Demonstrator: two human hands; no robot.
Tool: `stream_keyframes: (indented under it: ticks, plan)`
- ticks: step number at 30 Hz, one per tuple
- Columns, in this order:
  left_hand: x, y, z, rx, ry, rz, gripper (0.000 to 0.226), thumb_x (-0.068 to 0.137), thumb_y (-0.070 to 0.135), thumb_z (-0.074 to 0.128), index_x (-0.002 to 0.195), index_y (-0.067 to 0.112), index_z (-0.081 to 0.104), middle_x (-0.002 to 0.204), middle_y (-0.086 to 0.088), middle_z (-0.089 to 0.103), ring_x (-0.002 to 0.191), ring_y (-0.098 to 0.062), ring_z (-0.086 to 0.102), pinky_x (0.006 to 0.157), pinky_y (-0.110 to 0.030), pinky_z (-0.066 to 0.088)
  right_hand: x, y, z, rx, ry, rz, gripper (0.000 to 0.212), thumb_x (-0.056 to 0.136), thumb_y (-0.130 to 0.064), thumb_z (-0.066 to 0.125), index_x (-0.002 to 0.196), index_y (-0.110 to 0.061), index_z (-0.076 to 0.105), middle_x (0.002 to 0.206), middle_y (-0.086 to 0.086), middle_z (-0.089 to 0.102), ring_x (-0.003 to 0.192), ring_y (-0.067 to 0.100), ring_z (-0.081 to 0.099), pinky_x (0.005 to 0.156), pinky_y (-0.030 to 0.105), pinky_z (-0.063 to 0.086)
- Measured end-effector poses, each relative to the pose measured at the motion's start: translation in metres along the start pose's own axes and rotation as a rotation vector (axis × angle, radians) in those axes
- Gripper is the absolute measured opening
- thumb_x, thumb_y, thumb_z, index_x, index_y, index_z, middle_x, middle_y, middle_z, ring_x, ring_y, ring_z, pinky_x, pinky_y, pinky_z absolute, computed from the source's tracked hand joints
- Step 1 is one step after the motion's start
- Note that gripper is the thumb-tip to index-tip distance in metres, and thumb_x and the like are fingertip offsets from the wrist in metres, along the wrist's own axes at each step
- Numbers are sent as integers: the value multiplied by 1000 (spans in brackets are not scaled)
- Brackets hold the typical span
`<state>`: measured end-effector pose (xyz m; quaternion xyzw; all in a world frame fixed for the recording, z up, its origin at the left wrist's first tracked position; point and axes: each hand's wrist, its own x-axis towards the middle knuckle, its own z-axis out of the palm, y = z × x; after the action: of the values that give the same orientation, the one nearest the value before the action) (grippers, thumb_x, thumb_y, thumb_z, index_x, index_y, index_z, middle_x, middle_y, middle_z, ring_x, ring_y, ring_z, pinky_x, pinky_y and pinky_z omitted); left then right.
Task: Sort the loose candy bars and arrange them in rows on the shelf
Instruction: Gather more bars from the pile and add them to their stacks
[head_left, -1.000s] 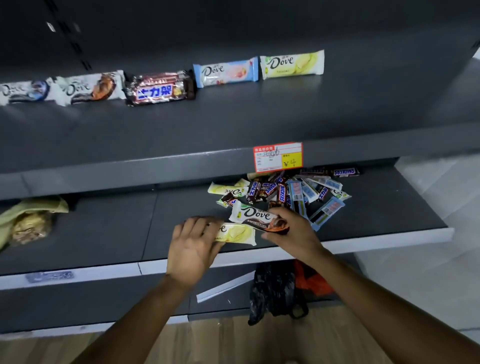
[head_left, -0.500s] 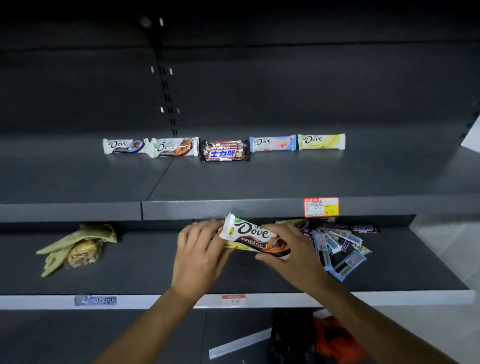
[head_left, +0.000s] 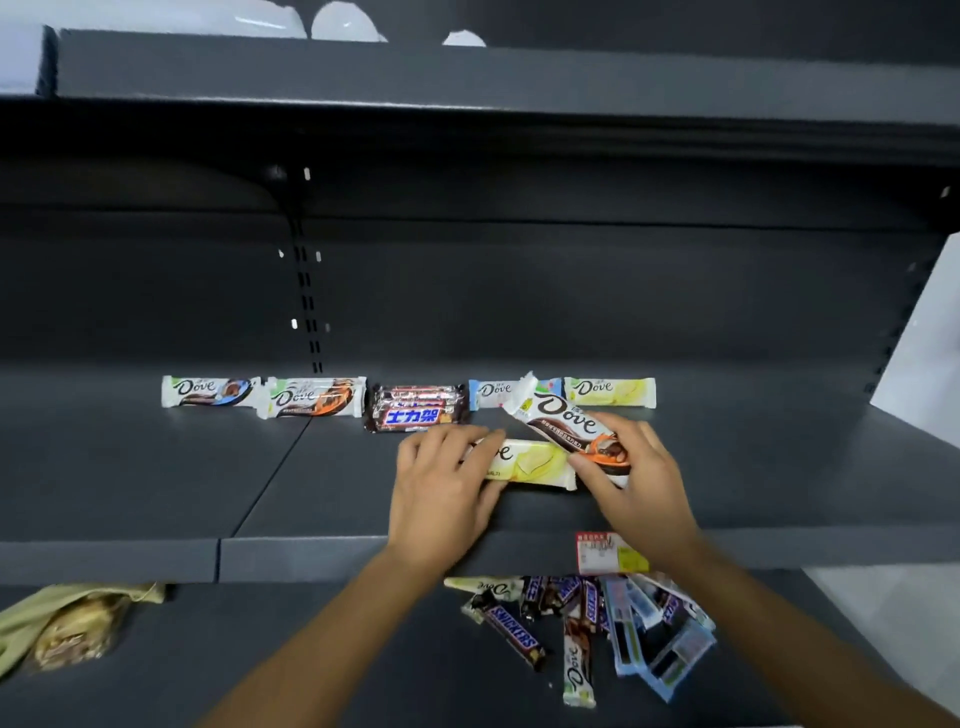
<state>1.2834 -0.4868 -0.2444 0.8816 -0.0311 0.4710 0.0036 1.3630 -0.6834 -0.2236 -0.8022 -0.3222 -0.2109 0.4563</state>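
On the dark grey metal shelf (head_left: 156, 467), before a back row of candy bars (head_left: 418, 410), placing seems in hand; the left hand (head_left: 441, 483) pinches a pale yellow Dove bar (head_left: 540, 462), the right hand (head_left: 639, 483) grips a tilted white, orange-swirled Dove bar (head_left: 563, 418). Next, I judge, each should go before its matching kind; the tilted bar half hides a pale blue bar (head_left: 491, 391).

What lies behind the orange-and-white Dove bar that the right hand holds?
The pale blue Dove bar of the back row; only its ends show, its middle is covered.
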Motion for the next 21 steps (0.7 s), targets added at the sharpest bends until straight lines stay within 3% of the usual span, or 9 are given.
stream_keyframes:
  ticks: [8, 13, 21]
  plan:
    - [73, 7, 71, 110, -187, -20, 52, 61, 42, 81, 108, 26, 67, 96, 9, 66, 89, -19, 61, 72, -35, 47, 91, 58, -11, -74, 38, -40, 45, 79, -27, 71, 116, -18, 48, 110, -6, 53, 98, 9, 53, 79, 28, 46]
    - [101, 20, 115, 198, -281, 23, 54, 48, 50, 85, 94, 26, 71, 83, 10, 68, 78, -17, 63, 64, -34, 50, 131, 94, -15, -119, 8, -132, 42, 81, -23, 69, 117, -16, 48, 105, -8, 45, 97, 10, 47, 77, 27, 43]
    - [129, 46, 181, 221, -407, 56, 45, 49, 59, 80, 80, 27, 69, 72, 8, 66, 71, -16, 62, 62, -29, 47, 174, 136, -25, -57, 93, 1, 47, 81, -22, 69, 122, -12, 49, 109, -3, 47, 105, 15, 49, 87, 31, 43]
